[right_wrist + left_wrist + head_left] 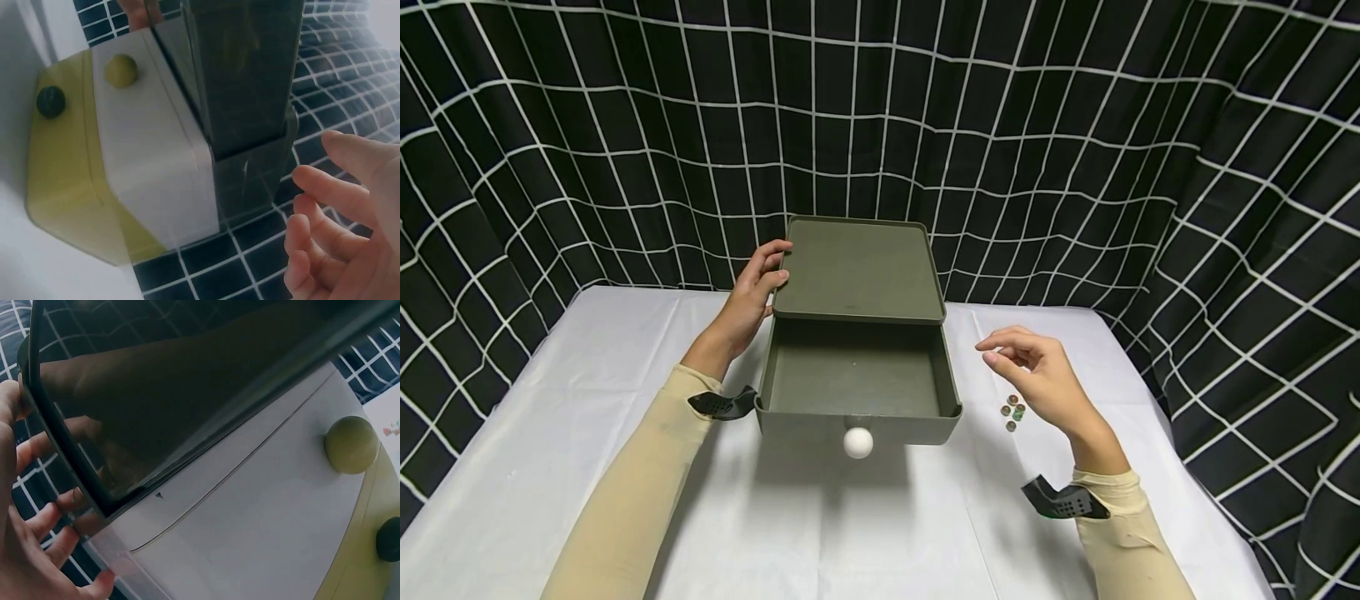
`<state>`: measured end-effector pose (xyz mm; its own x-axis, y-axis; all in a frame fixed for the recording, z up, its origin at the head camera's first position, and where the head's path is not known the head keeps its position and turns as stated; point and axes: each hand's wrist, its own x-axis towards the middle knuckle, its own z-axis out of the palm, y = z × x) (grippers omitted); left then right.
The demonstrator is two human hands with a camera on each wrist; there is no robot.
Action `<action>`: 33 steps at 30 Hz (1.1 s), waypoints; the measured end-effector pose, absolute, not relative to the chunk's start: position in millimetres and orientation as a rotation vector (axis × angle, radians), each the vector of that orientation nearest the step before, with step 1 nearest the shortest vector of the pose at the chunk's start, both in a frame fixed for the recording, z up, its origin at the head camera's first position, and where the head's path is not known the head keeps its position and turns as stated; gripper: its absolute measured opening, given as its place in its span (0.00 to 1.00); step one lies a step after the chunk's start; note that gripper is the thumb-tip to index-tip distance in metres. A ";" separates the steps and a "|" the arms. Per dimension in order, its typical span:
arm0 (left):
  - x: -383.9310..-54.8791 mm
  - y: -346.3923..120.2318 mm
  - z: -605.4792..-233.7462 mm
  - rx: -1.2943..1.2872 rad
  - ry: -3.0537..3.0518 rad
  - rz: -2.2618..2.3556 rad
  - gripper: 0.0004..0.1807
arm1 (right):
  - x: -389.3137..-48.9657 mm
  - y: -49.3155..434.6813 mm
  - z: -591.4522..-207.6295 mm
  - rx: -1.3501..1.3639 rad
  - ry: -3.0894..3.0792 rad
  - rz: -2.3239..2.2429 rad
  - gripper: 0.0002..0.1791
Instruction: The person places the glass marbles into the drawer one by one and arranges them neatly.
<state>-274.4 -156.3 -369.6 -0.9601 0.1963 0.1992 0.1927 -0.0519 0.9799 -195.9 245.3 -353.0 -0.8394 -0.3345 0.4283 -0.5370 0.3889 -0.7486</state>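
A small drawer cabinet with an olive-green top (pixel 857 267) stands on the table, its olive upper drawer (pixel 850 375) pulled out toward me. The drawer shows a bare floor inside and a white round knob (pixel 858 442) on its front. Against the cabinet's left side rests my left hand (pixel 748 300), fingers spread, with fingertips at the top's edge. My right hand (pixel 1033 367) hovers to the right of the drawer, fingers loosely bent and nothing visible between thumb and fingertips. Just below it lie several small round brownish and green pieces (pixel 1011 411).
Under the olive drawer are a white drawer (pixel 156 137) with a yellow-green knob (pixel 121 70) and a yellow drawer (pixel 65 150) with a dark green knob (pixel 50 102). The white-covered table (pixel 880 542) is surrounded by a black curtain with white grid lines (pixel 850 108).
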 end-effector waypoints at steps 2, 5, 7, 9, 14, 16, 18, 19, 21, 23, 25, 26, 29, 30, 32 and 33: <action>-274.1 -155.8 -369.3 0.436 2.161 2.234 0.27 | -197.7 249.1 -356.3 0.757 -2.450 1.431 0.08; -274.2 -155.8 -369.4 0.434 2.157 2.239 0.26 | -200.5 254.8 -360.8 0.722 -2.468 1.444 0.09; -274.3 -155.8 -369.7 0.432 2.157 2.238 0.26 | -202.2 258.7 -363.9 0.692 -2.485 1.458 0.10; -274.6 -156.0 -370.1 0.438 2.160 2.233 0.27 | -204.0 262.4 -367.0 0.661 -2.501 1.467 0.11; -275.1 -156.3 -370.0 0.445 2.167 2.226 0.28 | -210.7 271.2 -376.9 0.591 -2.548 1.435 0.12; -275.1 -156.3 -369.8 0.441 2.167 2.226 0.28 | -213.9 274.5 -381.2 0.562 -2.570 1.424 0.13; -275.1 -156.1 -369.5 0.441 2.168 2.224 0.28 | -216.7 277.3 -385.3 0.530 -2.593 1.423 0.14; -275.0 -156.0 -369.3 0.443 2.168 2.224 0.28 | -217.9 278.4 -387.2 0.510 -2.605 1.425 0.14; -274.7 -155.9 -368.9 0.446 2.167 2.225 0.28 | -220.6 280.7 -391.1 0.471 -2.627 1.438 0.15; -274.4 -155.9 -368.5 0.447 2.166 2.227 0.28 | -223.1 283.1 -395.3 0.432 -2.653 1.439 0.16; -274.2 -156.0 -368.4 0.447 2.164 2.227 0.28 | -225.9 286.0 -400.2 0.394 -2.671 1.440 0.17; -274.1 -156.0 -368.3 0.446 2.163 2.227 0.28 | -227.5 287.6 -402.6 0.374 -2.686 1.436 0.17; -274.0 -156.1 -368.4 0.444 2.164 2.223 0.28 | -231.1 291.7 -408.3 0.326 -2.725 1.414 0.18; -274.1 -156.1 -368.4 0.444 2.164 2.224 0.29 | -232.3 293.3 -410.4 0.317 -2.732 1.410 0.18; -274.0 -155.8 -368.4 0.443 2.161 2.226 0.29 | -233.3 296.2 -413.6 0.298 -2.750 1.401 0.19; -274.2 -155.7 -368.4 0.443 2.159 2.227 0.29 | -233.4 297.5 -415.2 0.293 -2.751 1.403 0.19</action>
<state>-274.2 -155.7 -368.4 -0.9599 0.2010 0.1954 0.1891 -0.0504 0.9807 -233.4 297.5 -415.2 -0.9814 -0.1495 0.1205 -0.1854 0.5732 -0.7982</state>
